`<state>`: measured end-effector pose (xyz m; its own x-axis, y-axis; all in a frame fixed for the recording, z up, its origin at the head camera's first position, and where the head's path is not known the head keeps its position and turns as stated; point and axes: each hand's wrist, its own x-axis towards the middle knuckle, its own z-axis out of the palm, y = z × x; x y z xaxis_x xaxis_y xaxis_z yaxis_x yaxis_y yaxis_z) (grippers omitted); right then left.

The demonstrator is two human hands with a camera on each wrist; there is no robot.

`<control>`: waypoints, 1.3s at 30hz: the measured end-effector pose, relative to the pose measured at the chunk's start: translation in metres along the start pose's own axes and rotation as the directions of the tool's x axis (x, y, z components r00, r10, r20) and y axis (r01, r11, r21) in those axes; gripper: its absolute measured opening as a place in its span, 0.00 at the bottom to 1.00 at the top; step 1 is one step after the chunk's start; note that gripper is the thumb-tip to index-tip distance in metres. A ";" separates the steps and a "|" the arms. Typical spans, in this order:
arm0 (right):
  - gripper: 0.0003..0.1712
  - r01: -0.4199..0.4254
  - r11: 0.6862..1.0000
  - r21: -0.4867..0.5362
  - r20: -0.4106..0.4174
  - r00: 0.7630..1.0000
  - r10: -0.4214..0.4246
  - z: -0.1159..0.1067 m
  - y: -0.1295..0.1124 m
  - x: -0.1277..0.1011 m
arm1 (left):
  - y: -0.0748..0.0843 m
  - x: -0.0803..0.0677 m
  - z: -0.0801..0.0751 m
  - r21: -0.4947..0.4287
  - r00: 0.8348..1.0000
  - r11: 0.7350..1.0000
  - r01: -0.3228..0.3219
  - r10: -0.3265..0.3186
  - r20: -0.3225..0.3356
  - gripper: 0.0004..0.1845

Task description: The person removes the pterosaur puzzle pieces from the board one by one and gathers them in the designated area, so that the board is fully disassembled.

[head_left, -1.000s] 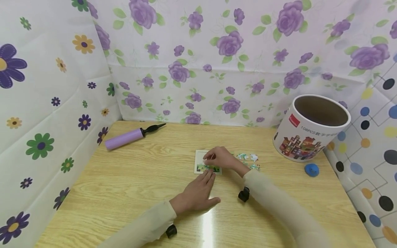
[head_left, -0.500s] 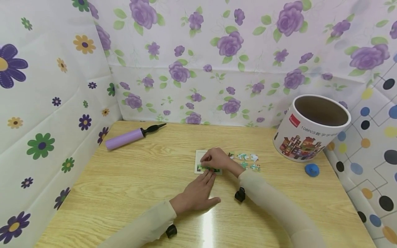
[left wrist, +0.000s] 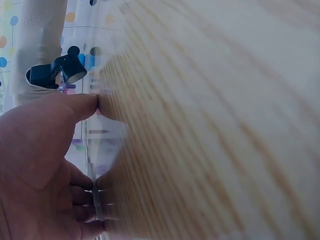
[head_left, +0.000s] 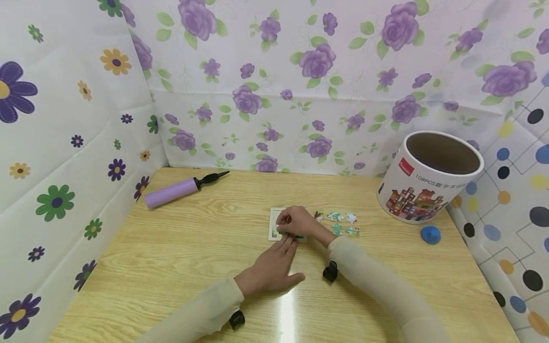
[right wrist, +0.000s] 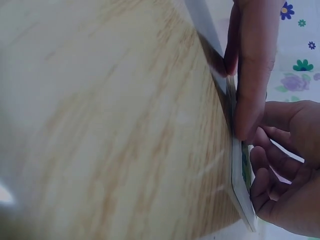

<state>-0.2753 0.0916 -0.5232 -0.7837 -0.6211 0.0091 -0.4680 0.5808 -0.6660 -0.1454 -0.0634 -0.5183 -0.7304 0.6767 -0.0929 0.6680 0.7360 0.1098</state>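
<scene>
Two hands meet over a small puzzle board near the middle of the wooden desk in the head view. The right hand lies on top of the board with its fingers curled down onto it, seemingly pinching a puzzle piece, though the piece itself is too small to make out. The left hand rests flat on the desk just in front, its straight fingers touching the board's near edge. Loose puzzle pieces lie just right of the board. A round puzzle tub stands open at the far right, a blue lump beside it, and a purple hand pump lies at the far left

From the left wrist, the left hand fills the lower corner, thumb and fingers straight against the desk and the thin board edge

From the right wrist, the right hand's fingers press down on the puzzle board, seen edge-on, with the left hand just behind it
</scene>
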 end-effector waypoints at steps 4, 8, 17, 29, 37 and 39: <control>0.03 -0.018 0.998 0.061 -0.009 1.000 0.019 -0.001 -0.002 -0.002 | -0.001 0.001 0.002 0.013 1.000 1.000 0.001 -0.001 0.003 0.49; 0.04 -0.016 0.997 0.070 -0.026 0.999 0.018 -0.001 -0.001 -0.003 | -0.002 0.001 0.002 0.021 1.000 1.000 -0.002 0.001 0.009 0.50; 0.06 -0.023 0.998 0.061 -0.095 0.995 0.029 -0.016 0.001 -0.012 | -0.003 0.001 0.000 0.003 1.000 1.000 0.001 -0.001 0.025 0.48; 0.11 -0.061 0.997 0.045 -0.141 0.988 0.067 -0.047 0.008 -0.043 | -0.011 0.001 0.000 -0.078 0.999 0.996 0.050 -0.049 0.016 0.45; 0.08 -0.056 0.998 0.027 -0.188 0.980 0.060 -0.058 0.024 -0.068 | -0.015 -0.001 0.000 -0.139 0.999 0.989 0.040 -0.038 0.019 0.44; 0.08 -0.053 0.998 0.020 -0.196 0.979 0.056 -0.060 0.029 -0.073 | -0.015 -0.001 -0.001 -0.141 0.999 0.989 0.042 -0.039 0.027 0.44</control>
<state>-0.2557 0.1856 -0.4986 -0.8735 -0.4724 0.1174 -0.4173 0.6026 -0.6803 -0.1548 -0.0754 -0.5194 -0.7516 0.6480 -0.1233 0.6099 0.7539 0.2442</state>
